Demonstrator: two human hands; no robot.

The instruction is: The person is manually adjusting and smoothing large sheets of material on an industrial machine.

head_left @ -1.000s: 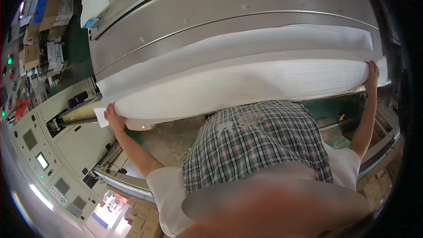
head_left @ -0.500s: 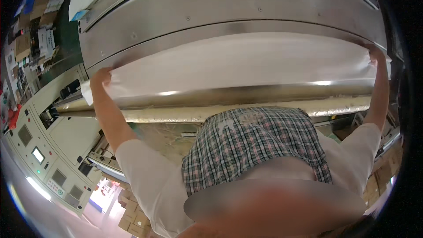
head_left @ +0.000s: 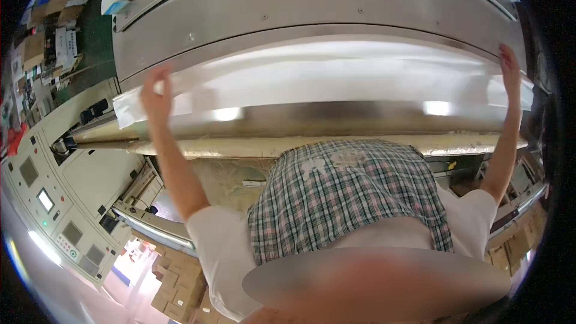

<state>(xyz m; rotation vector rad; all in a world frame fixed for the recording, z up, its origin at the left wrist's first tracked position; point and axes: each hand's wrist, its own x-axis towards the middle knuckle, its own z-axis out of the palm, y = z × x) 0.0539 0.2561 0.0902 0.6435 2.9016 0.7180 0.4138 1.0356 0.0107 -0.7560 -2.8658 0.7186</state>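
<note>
A wide white sheet [head_left: 336,75], which looks like fabric, lies across the front of a steel machine, its lower edge on a shiny metal roller [head_left: 336,111]. Over the sheet's left end, my left hand [head_left: 157,93] is raised, fingers and thumb apart and somewhat blurred, with nothing between them. Near the opposite end, my right hand [head_left: 510,67] points upward with its fingers loosely extended, holding nothing. Both hands appear lifted off the sheet, which has loose folds along its upper part.
A steel panel [head_left: 312,0] with screws rises beyond the sheet. A pale control cabinet [head_left: 54,198] with a small screen and buttons stands at left. Below the roller runs a yellowish bar [head_left: 240,146]. Cardboard boxes [head_left: 180,279] are stacked at lower left, more at lower right.
Both hands have let go of the sheet's two ends and lifted off it. The sheet, earlier pulled taut between them, now lies looser with folds.
</note>
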